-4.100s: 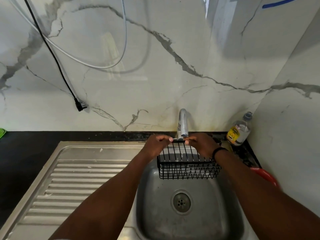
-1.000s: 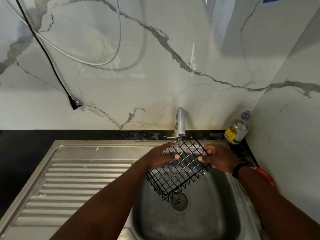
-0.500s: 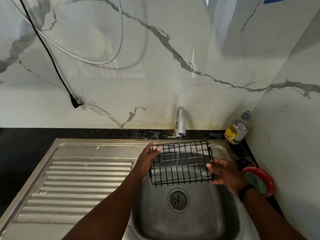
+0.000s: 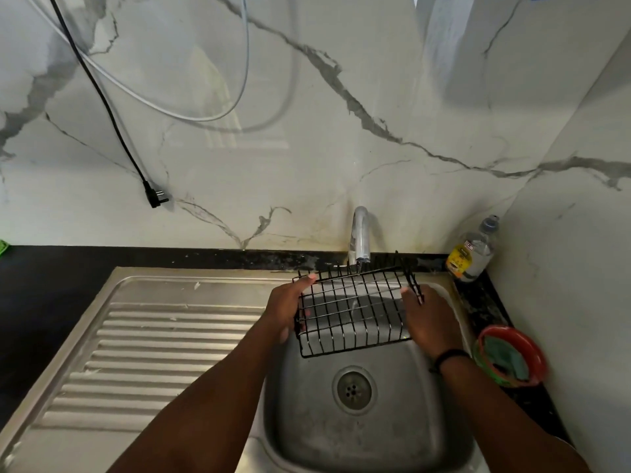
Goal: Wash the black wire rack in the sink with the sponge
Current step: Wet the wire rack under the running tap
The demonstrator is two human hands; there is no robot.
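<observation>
Both hands grip the black wire rack (image 4: pixel 355 315) over the sink (image 4: pixel 368 435), left hand (image 4: pixel 286 312) and right hand (image 4: pixel 430 319) at its ends, under the tap (image 4: pixel 360 238). Rinsing only, I'd say; the sponge (image 4: pixel 508 356) sits untouched right of the right hand.

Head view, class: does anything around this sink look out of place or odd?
Yes. A black plug dangles unplugged on its cable against the wall, left of the tap and above the counter, close to water. Also, the rack is held under the tap without any sponge in either hand.
</observation>
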